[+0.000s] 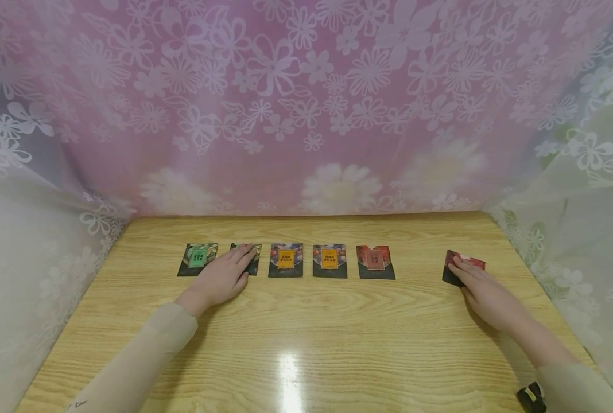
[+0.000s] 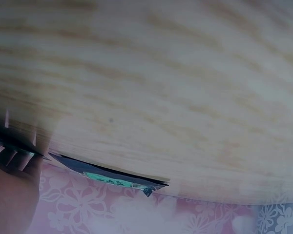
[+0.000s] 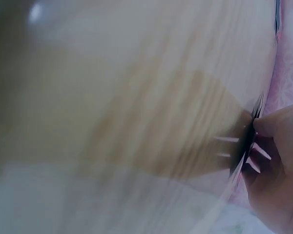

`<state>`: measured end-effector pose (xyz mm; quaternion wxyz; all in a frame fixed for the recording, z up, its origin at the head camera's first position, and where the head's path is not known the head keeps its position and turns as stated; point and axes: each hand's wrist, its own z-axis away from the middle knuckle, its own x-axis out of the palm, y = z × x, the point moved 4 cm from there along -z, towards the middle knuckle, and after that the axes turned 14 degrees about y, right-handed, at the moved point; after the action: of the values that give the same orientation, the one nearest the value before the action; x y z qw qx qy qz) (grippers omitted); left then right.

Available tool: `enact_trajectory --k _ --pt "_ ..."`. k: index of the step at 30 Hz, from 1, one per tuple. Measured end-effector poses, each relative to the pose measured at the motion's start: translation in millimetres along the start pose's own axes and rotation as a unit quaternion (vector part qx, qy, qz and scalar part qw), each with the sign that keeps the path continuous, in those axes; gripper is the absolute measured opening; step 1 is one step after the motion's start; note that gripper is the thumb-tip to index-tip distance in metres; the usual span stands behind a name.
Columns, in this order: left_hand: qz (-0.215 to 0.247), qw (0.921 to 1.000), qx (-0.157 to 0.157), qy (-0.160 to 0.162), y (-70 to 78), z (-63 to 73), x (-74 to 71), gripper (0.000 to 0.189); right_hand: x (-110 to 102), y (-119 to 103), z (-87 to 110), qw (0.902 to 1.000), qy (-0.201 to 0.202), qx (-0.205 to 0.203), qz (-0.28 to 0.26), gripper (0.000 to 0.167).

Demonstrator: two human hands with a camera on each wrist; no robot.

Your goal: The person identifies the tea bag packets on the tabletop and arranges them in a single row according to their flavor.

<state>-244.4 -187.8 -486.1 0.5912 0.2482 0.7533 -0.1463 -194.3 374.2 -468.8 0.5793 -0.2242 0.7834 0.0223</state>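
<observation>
My left hand (image 1: 222, 277) lies with straight fingers across the second dark-and-green packet (image 1: 255, 264), covering most of it. Just left of it is another green-labelled packet (image 1: 198, 258), partly behind the hand; it also shows edge-on in the left wrist view (image 2: 115, 178). At the right, my right hand (image 1: 487, 292) rests straight fingers on a red-and-black packet (image 1: 476, 261), which sits turned at an angle. In the right wrist view that packet is a thin dark edge under the fingertips of the right hand (image 3: 278, 165).
Between the hands, two orange-labelled packets (image 1: 286, 260) (image 1: 330, 261) and one red-labelled packet (image 1: 376, 262) lie in a row on the wooden table (image 1: 337, 344). Flowered pink cloth (image 1: 311, 115) hangs behind, with pale cloth at both sides. A black strapped object (image 1: 531, 397) is by the right sleeve.
</observation>
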Motion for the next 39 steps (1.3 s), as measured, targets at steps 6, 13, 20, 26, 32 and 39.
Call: enact_trajectory --k 6,13,20,26,32,39 --pt "-0.003 1.0 -0.001 -0.002 -0.1 -0.6 0.0 0.06 5 -12 -14.5 0.9996 -0.019 -0.018 -0.008 0.053" --pt "-0.003 1.0 0.001 0.005 -0.7 -0.8 -0.9 0.06 10 -24 -27.7 0.9988 -0.038 -0.027 -0.015 0.052" --pt "0.0 1.0 -0.006 -0.003 0.6 -0.9 -3.1 0.061 16 -37 -33.8 0.9977 -0.043 -0.049 -0.017 0.051" --pt "0.002 1.0 -0.005 -0.004 3.5 -1.0 -5.0 0.06 18 -37 -35.5 0.9978 -0.028 -0.059 -0.012 0.056" --pt "-0.001 1.0 -0.007 -0.007 4.5 -1.0 -5.1 0.061 20 -32 -39.2 0.9986 -0.024 -0.047 0.004 0.059" --pt "-0.002 1.0 -0.005 -0.007 1.5 -0.6 -3.1 0.06 22 -34 -41.5 0.9971 -0.037 -0.066 0.003 0.058"
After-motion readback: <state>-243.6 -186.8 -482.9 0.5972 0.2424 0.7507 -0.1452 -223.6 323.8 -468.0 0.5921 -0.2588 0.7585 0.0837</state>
